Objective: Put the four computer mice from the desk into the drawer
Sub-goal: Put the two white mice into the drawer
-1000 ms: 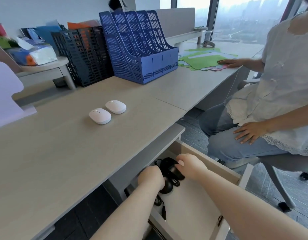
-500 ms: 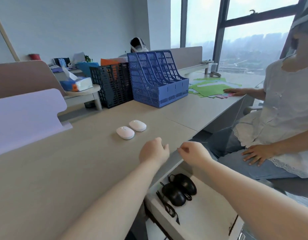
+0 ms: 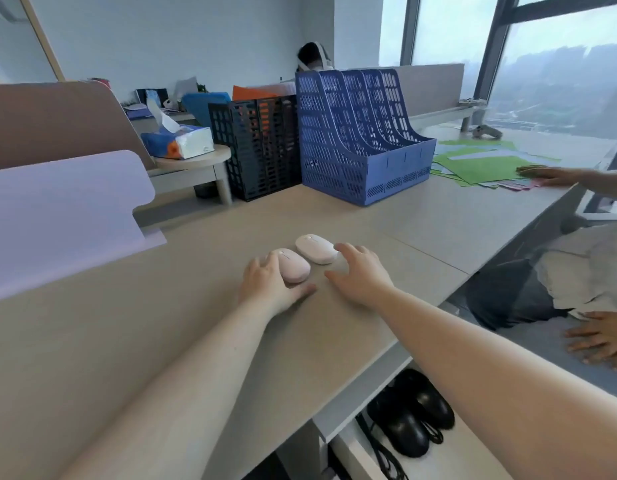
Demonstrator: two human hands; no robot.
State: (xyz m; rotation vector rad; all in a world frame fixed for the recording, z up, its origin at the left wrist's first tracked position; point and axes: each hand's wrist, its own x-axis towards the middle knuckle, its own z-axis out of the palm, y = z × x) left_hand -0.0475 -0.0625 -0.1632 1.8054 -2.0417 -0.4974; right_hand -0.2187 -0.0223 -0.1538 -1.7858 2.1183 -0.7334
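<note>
Two white wireless mice lie side by side on the beige desk. My left hand cups the nearer white mouse, fingers against its left side and thumb spread along its near edge; the mouse still rests on the desk. With its fingers apart, my right hand touches the right end of the farther white mouse with its fingertips. Two black wired mice sit in the open drawer below the desk edge at the lower right, their cables beside them.
A blue file rack and a black mesh rack stand behind the mice. A tissue box sits on a small shelf at left, beside a lilac panel. A seated person at right has one hand on green papers.
Both hands left the two black mice in the drawer, rose over the desk edge and reached forward to the two white mice. The view tilted up from the drawer.
</note>
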